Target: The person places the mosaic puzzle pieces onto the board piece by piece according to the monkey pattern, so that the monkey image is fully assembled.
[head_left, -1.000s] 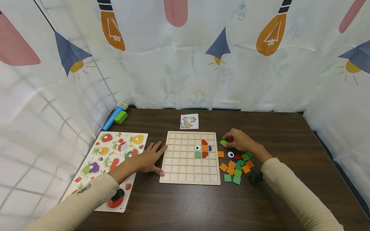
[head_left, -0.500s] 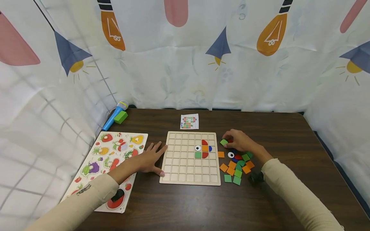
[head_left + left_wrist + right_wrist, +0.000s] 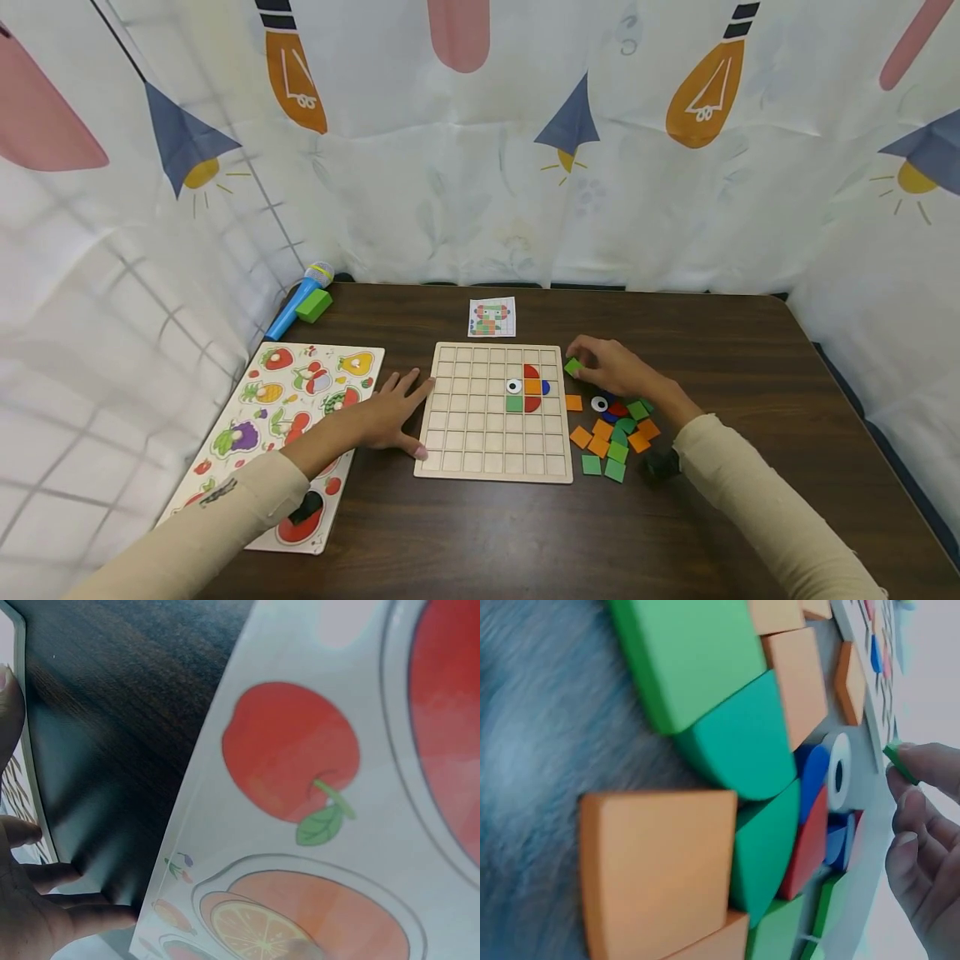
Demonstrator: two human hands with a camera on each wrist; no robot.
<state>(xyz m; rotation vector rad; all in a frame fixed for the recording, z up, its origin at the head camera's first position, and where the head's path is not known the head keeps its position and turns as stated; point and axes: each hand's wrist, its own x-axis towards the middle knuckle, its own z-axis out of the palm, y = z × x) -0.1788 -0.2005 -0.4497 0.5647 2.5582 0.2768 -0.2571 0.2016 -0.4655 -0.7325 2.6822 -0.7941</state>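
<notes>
Beige, square-gridded board (image 3: 472,417) on dark brown, wood-grained table (image 3: 465,537); right of board, green tile (image 3: 572,367) and orange squares (image 3: 580,437); left of it, white panel (image 3: 303,397) patterned with multicoloured fruit (image 3: 240,437).

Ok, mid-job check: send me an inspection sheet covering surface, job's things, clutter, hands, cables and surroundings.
Surface: dark wood-grain table.
Job's things: grid board with placed tiles on its right half; loose tiles to its right; picture card beyond it.
Clutter: fruit board on the left, partly under the left arm; microphone and green block beyond it.
Hands: left hand touches the grid board's left edge; right hand pinches a green tile near its right edge.
Cables: nothing seen.
Surroundings: printed curtain behind the table and along both sides.
</notes>
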